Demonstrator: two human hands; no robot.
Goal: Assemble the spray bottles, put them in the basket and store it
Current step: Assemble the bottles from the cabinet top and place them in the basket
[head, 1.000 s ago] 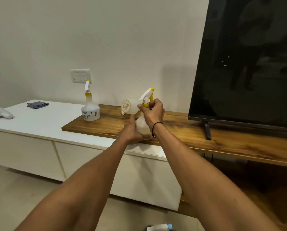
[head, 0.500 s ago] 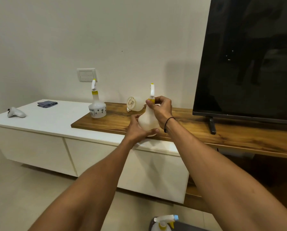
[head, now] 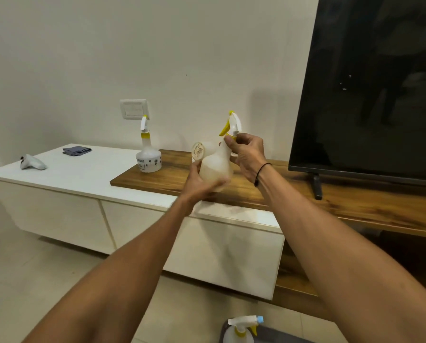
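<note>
I hold a translucent white spray bottle [head: 216, 164] above the wooden shelf [head: 276, 191]. My left hand [head: 199, 184] cups its round base. My right hand [head: 246, 154] pinches the yellow collar under its white and yellow spray head [head: 233, 123]. Behind it another bottle body [head: 203, 149] lies on its side, partly hidden. An assembled spray bottle [head: 148, 154] stands on the shelf's left end. At the bottom edge a spray bottle with a blue nozzle [head: 241, 330] sits in a dark grey basket [head: 276, 339].
A white cabinet [head: 88, 174] carries a folded grey cloth [head: 77, 151] and a white controller [head: 32, 163]. A large black TV [head: 370, 90] stands on the shelf at the right, its foot [head: 317, 185] near my right wrist. The floor is pale tile.
The spray head has turned on the held bottle: its yellow trigger now faces left. The bottle sits a little higher in my hands, and the view has shifted slightly.
</note>
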